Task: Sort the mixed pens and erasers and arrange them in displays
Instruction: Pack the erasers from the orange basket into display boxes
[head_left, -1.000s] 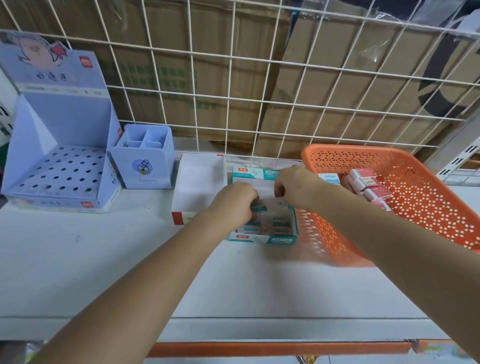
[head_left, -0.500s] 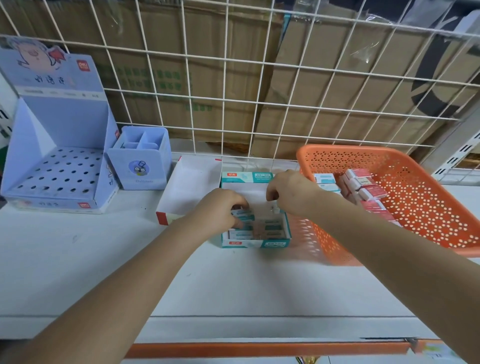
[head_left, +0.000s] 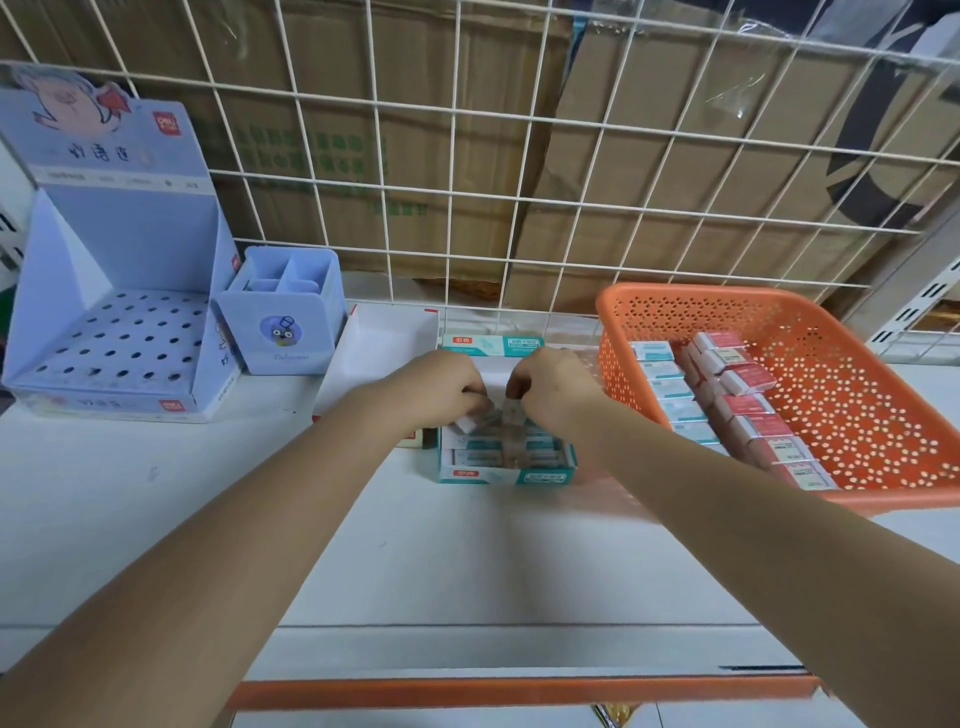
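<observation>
White shelf (head_left: 467, 561) under me: my left hand (head_left: 441, 392) pinches a pale eraser (head_left: 467, 422) and my right hand (head_left: 556, 387) pinches an upright eraser (head_left: 513, 413), both over the teal display box (head_left: 506, 475) mid-shelf, which is part-filled with rows of erasers. Wedging these in crooked could, I reckon, buckle the packed rows or shove the light box. The orange basket (head_left: 675, 312) on the right holds teal-sleeved erasers (head_left: 662, 387) and red-sleeved erasers (head_left: 748, 378); far left, the perforated pen stand (head_left: 119, 343) and the divided pen cup (head_left: 280, 332) show no pens.

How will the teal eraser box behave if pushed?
The teal eraser box is low and wide, so it probably slides rather than tips. Its card walls likely flex if squeezed. Rows of erasers inside add some weight.
</observation>
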